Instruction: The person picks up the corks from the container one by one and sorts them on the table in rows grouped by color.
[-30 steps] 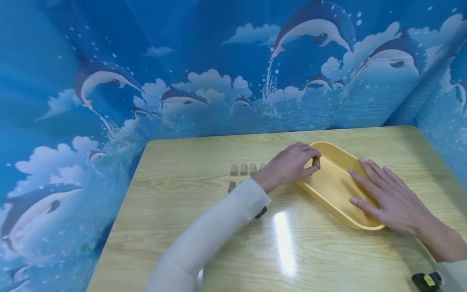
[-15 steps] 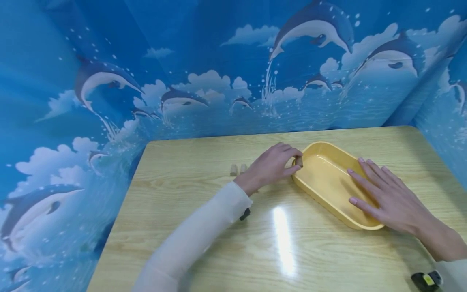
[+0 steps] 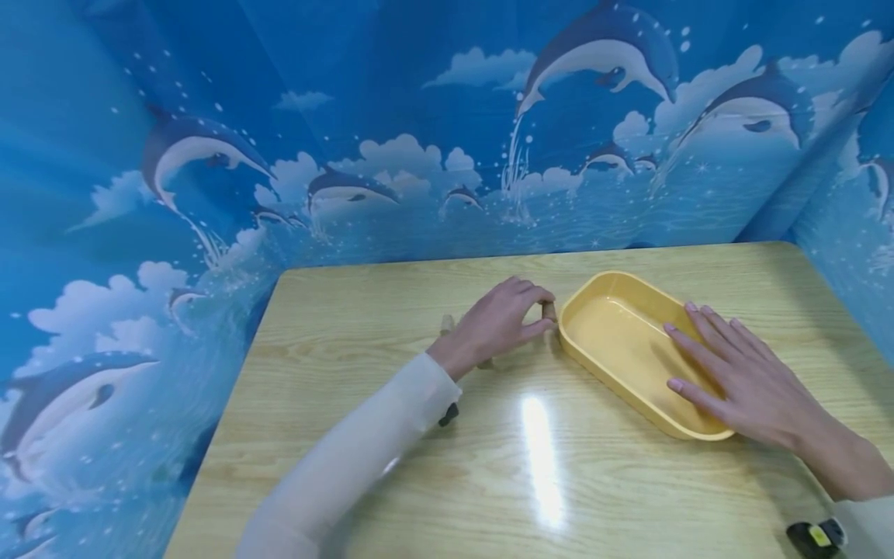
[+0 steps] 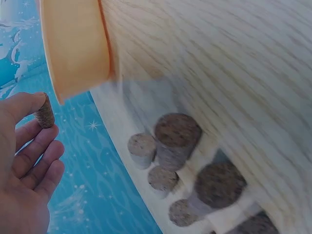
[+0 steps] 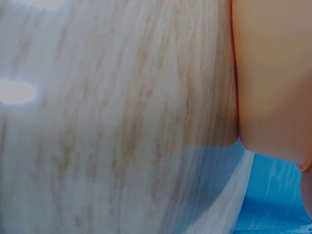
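My left hand (image 3: 497, 322) pinches a small brown cork (image 4: 45, 113) between thumb and fingers, just off the left end of a yellow plastic tray (image 3: 621, 349). The cork is held off the table in the left wrist view. My right hand (image 3: 750, 384) has its fingers spread and lies over the tray's right rim, fingertips reaching over the inside. Several more corks stand in two rows: small pale ones (image 4: 142, 150) and wider dark brown ones (image 4: 178, 134). My left hand and wrist hide most of them in the head view.
A light wood-grain table (image 3: 335, 435) carries everything, with its back edge against a blue dolphin-print curtain (image 3: 419, 178). A bright light reflection (image 3: 541, 458) lies on the tabletop in front of the tray. The tray's side wall (image 5: 278, 78) fills the right wrist view's right part.
My left hand has drawn left from above the tray to outside its left rim, still pinching a cork, and now covers more of the rows. The right hand and tray stay put.
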Tool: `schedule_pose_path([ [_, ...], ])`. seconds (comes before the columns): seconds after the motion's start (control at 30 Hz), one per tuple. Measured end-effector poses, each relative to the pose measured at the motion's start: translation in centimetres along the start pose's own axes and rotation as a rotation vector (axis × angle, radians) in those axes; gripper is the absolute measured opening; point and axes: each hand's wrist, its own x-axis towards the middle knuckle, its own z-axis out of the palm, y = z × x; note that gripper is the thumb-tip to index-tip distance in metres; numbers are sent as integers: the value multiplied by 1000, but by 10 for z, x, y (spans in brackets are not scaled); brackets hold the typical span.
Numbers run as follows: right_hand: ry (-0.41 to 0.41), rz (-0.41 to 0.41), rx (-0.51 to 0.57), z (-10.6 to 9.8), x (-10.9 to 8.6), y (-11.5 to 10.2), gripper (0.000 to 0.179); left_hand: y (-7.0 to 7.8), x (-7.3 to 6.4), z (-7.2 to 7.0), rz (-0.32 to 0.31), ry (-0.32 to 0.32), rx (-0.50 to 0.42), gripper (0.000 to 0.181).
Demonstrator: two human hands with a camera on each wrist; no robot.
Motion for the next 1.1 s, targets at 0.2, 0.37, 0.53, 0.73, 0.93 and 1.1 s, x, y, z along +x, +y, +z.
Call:
schedule_pose_path([
  [0.2,1,2,-2,0,0,0,86,-9,-9,2,1,10,23,29],
  [0.37,-6,9,-4,1,0,-1,87,-14,-18,4,-7,18,27,21],
  [0.53,-1,6,-6,1,-1,-2,87,-18,-23,5,-36,3,46,22],
  [0.73,1,9,-11,2,-2,-2,87,-21,-32,6,-56,-13,59,26],
  [0.93,0,9,-18,2,-2,-3,87,-27,-44,11,-17,-11,56,29],
  [1.1,5,8,-21,2,-3,-3,87,-31,-51,14,-9,3,39,29],
])
